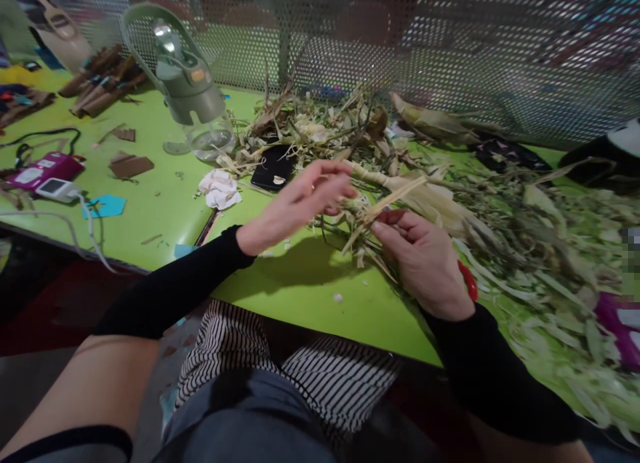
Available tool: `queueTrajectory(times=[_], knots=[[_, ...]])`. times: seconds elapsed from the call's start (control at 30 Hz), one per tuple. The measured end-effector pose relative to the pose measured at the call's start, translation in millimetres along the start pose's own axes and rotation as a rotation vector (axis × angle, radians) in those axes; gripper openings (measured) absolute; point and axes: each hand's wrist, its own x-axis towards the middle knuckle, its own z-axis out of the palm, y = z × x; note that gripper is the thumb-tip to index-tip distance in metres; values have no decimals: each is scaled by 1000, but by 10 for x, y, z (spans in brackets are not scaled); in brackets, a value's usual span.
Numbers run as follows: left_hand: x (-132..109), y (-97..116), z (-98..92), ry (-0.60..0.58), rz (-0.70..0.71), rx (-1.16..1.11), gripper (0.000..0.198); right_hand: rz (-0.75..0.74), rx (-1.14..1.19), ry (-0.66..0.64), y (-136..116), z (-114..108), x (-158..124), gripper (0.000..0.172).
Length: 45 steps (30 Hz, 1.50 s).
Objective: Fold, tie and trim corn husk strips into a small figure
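Observation:
My right hand [425, 256] is closed, with thumb and fingers pinching some pale dry plant strips [397, 197]. They look like dried husk or stalk fibre, and one flat straw-coloured strip slants up to the right. My left hand [305, 201] hovers just left of the strips, fingers loosely extended and slightly blurred. Whether its fingertips touch the fibres I cannot tell. Behind both hands lies a longer pale stalk with papery husk [425, 195]. Partly hidden by my right wrist is a curved red handle [468, 281].
Tangled dry plant scraps [325, 126] spread along the back, and pale shreds [560, 309] cover the right. A black phone [273, 166], crumpled tissue [220, 188] and clear bottle with green lid [193, 93] stand to the left. A perforated metal screen [340, 43] borders the green table [300, 283].

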Motion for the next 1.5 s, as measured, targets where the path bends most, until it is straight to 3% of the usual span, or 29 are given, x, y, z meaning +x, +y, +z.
queueTrajectory(times=[0.1, 0.17, 0.23, 0.37, 0.6, 0.9, 1.07, 1.37, 1.5], knots=[[114, -125, -41, 185, -118, -255, 23, 103, 315, 23, -25, 27, 40, 36], [167, -268, 7, 146, -188, -257, 20, 132, 448, 2, -34, 61, 50, 42], [179, -395, 115, 36, -172, -225, 29, 143, 513, 1, -31, 98, 54, 47], [107, -492, 363, -38, -126, -245, 42, 148, 533, 32, 10, 151, 71, 48], [37, -377, 589, -48, -134, -304, 42, 38, 487, 147, 97, 153, 136, 47], [152, -436, 811, 180, -145, -283, 41, 35, 544, 164, 89, 176, 162, 52], [177, -455, 762, 177, -146, -305, 39, -28, 441, 186, 122, 148, 192, 45], [203, -387, 777, 207, -259, -325, 30, -272, -116, 297, 178, 96, 143, 17], [218, -354, 802, 206, -329, -376, 26, -294, -189, 329, 214, 98, 154, 18]])
